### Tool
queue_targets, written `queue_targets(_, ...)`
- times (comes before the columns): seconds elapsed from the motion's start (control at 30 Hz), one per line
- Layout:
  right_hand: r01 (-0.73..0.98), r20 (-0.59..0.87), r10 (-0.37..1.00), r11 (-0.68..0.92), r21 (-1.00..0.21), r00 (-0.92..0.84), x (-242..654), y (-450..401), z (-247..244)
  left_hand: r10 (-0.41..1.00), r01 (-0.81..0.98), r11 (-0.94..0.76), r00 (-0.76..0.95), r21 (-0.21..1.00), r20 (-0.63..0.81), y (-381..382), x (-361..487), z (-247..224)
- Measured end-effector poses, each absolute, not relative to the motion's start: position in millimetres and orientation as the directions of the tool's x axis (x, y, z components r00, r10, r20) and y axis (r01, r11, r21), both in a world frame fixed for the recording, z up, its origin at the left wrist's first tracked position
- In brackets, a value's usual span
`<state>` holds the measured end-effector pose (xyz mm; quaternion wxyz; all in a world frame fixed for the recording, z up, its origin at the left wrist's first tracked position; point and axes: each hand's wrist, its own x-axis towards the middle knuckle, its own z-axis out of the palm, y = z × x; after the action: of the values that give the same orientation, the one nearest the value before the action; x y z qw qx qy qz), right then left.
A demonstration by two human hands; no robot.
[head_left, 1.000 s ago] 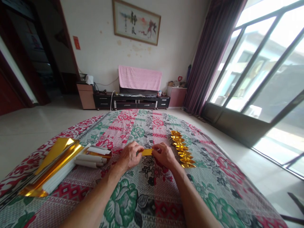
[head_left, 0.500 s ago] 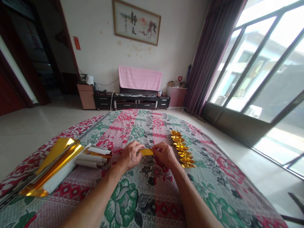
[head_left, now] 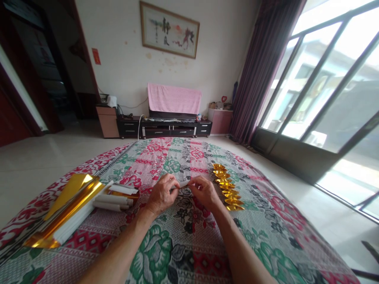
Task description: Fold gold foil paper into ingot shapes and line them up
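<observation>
A small piece of gold foil paper (head_left: 184,184), its white side showing, is stretched between my two hands above the table. My left hand (head_left: 164,193) pinches its left end, and my right hand (head_left: 204,191) pinches the right end. Just right of my right hand, several folded gold paper ingots (head_left: 226,184) lie in a column on the cloth. Left of my left hand are rolled white-backed papers (head_left: 114,200) and a larger stack of gold foil sheets (head_left: 69,213), partly curled.
A flowered tablecloth (head_left: 154,252) covers the round table. Past its far edge stands a low black cabinet (head_left: 168,131) with a pink cloth (head_left: 174,98) above it. A large window (head_left: 319,86) is on the right.
The paper between my hands has turned from its gold face to a narrow white side. Both hands stay in nearly the same place.
</observation>
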<state>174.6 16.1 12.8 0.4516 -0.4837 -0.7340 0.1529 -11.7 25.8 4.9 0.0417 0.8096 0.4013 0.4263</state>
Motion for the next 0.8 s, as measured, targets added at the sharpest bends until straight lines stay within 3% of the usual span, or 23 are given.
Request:
queue_targets(0.4,0.606,0.493,0.838,0.521,-0.601,-0.233,168.5,14.7,6.1,0.686,0.637,-0.668,0.327,0.384,0.65,28.7,-14.4,-1.0)
queue_targets(0.8,0.675,0.527,0.836,0.478,-0.562,-0.153,164.9,12.3,6.0,0.699,0.644,-0.653,0.312,0.398,0.643,28.4,-13.9,1.3)
